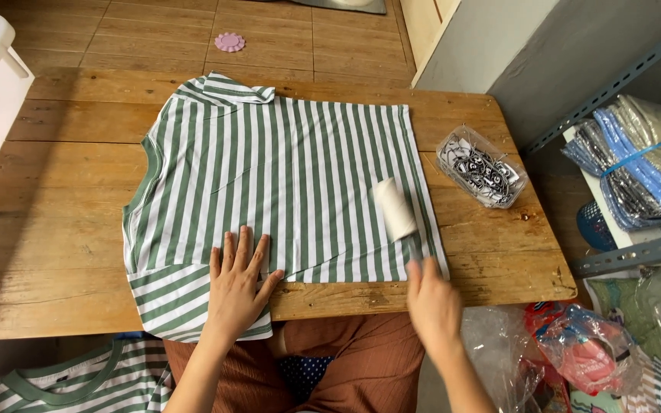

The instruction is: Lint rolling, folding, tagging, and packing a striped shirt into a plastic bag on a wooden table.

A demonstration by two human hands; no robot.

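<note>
Wooden table (55,199) planks are covered ahead of both hands by a green-and-white striped T-shirt (284,160), laid flat. Soft, light cloth is judged; edges or hem are best pinched. The left hand (236,287) is pressed flat, fingers spread, on its lower part. The right hand (432,302) is closed on a lint roller (395,208), whose handle is hidden.

I am seeing one striped shirt (284,176), one lint roller (395,208) and one clear tub of tags (482,167) lying on my surface (63,206), plus one pink disc (229,42) lying on the floor.
</note>
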